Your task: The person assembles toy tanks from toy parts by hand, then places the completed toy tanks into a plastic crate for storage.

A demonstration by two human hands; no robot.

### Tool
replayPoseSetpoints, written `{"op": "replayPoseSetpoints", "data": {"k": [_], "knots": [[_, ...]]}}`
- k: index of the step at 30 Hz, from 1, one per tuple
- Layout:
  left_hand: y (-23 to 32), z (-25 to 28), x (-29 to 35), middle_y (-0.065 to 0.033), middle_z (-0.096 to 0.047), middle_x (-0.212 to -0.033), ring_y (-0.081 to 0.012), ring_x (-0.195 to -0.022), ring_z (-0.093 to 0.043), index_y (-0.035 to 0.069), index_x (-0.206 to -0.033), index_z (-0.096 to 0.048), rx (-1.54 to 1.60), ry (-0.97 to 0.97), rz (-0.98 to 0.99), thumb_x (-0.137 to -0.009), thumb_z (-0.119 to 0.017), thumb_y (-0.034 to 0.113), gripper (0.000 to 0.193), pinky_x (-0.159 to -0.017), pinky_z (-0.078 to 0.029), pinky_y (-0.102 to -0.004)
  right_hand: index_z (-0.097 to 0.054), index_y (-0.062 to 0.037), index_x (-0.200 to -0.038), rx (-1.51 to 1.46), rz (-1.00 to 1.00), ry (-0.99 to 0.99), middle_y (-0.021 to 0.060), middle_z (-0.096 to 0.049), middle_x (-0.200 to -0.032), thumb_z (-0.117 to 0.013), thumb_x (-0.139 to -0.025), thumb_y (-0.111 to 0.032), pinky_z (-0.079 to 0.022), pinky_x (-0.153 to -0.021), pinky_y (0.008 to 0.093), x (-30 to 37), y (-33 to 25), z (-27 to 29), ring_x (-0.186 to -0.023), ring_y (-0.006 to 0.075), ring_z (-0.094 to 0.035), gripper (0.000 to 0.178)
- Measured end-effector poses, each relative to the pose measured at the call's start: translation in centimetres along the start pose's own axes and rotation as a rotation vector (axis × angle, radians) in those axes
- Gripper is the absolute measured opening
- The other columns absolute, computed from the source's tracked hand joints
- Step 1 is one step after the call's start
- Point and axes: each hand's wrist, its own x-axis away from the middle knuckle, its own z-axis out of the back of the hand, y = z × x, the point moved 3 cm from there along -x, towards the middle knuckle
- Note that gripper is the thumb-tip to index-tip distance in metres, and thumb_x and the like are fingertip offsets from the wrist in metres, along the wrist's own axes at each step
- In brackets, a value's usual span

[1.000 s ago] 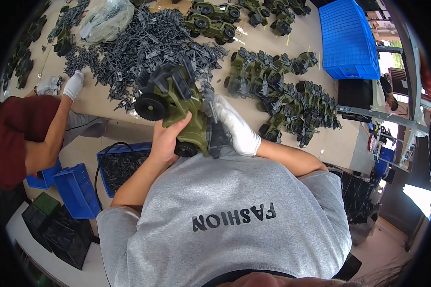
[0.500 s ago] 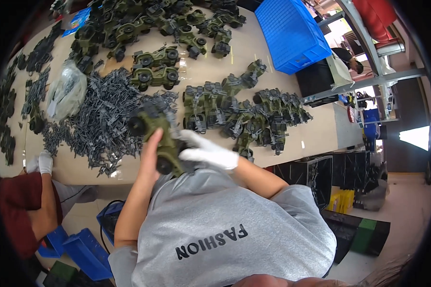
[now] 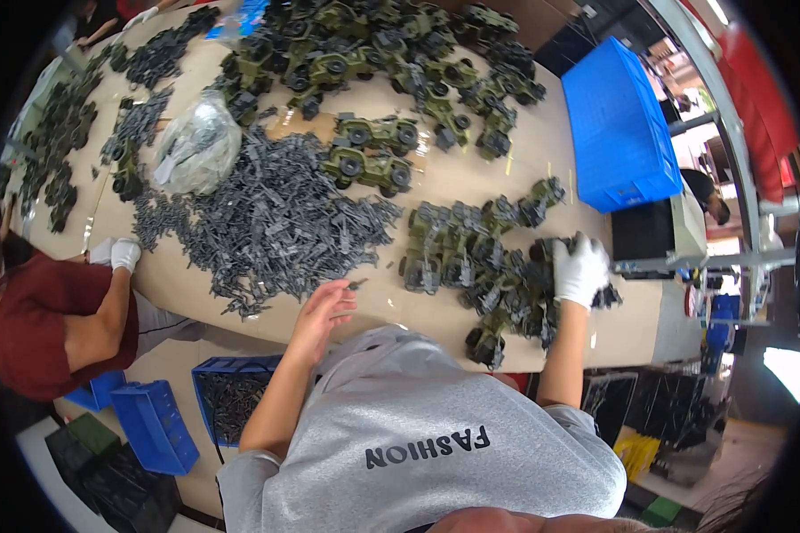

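My bare left hand (image 3: 322,313) is over the near table edge, in front of the heap of grey plastic parts (image 3: 267,218). Its fingers are curled, and a small dark grey part (image 3: 357,284) shows at their tips. To the right, my white-gloved right hand (image 3: 581,274) is closed round a green and grey toy jeep (image 3: 542,252), largely hidden by the glove. That jeep is at the right end of a close group of toy jeeps (image 3: 458,253). Two more toy jeeps (image 3: 373,167) stand beyond the heap.
A large pile of toy jeeps (image 3: 338,62) covers the far side. A clear plastic bag (image 3: 200,147) lies on the heap. The blue crate (image 3: 618,124) is at the far right. A co-worker in a dark red top (image 3: 53,311) sits at left, near blue bins (image 3: 156,426).
The toy jeep that both hands held before my body has gone right to the group with my right hand. My left hand has let go of it. The view has shifted too.
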Motion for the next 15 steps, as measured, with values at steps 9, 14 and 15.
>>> {"op": "replayPoseSetpoints", "data": {"k": [9, 14, 15], "knots": [[1.6, 2.4, 1.8, -0.0026, -0.066, -0.106, -0.0139, -0.095, -0.065, 0.009, -0.125, -0.059, 0.323, 0.195, -0.112, -0.104, -0.055, 0.025, 0.027, -0.085, -0.051, -0.0309, -0.065, -0.0147, -0.115, -0.389, 0.73, -0.352, 0.0096, -0.063, -0.12, -0.079, -0.076, -0.048, -0.044, -0.098, 0.0505, -1.7, -38.5, -9.1, -0.115, 0.0307, -0.06, 0.053], [0.1, 5.9, 1.3, -0.0032, -0.067, -0.107, -0.0161, -0.095, -0.066, 0.009, -0.125, -0.06, 0.464, 0.267, -0.085, -0.103, -0.055, 0.028, 0.029, -0.087, -0.052, -0.0336, -0.069, -0.0128, -0.099, -0.579, 0.664, -0.528, 0.013, -0.07, -0.103, -0.073, -0.082, -0.047, -0.052, -0.086, 0.048, -4.6, -37.3, -9.1, -0.102, 0.0343, -0.067, 0.039], [-0.2, 6.3, 0.6, -0.0035, -0.067, -0.107, -0.0173, -0.095, -0.066, 0.009, -0.125, -0.06, 0.52, 0.264, -0.047, -0.103, -0.056, 0.029, 0.03, -0.088, -0.052, -0.0348, -0.07, -0.0101, -0.093, -0.768, 0.631, -0.526, 0.0142, -0.072, -0.096, -0.071, -0.085, -0.045, -0.053, -0.083, 0.044, -4.9, -36.1, -9.3, -0.094, 0.0341, -0.068, 0.036]]}}
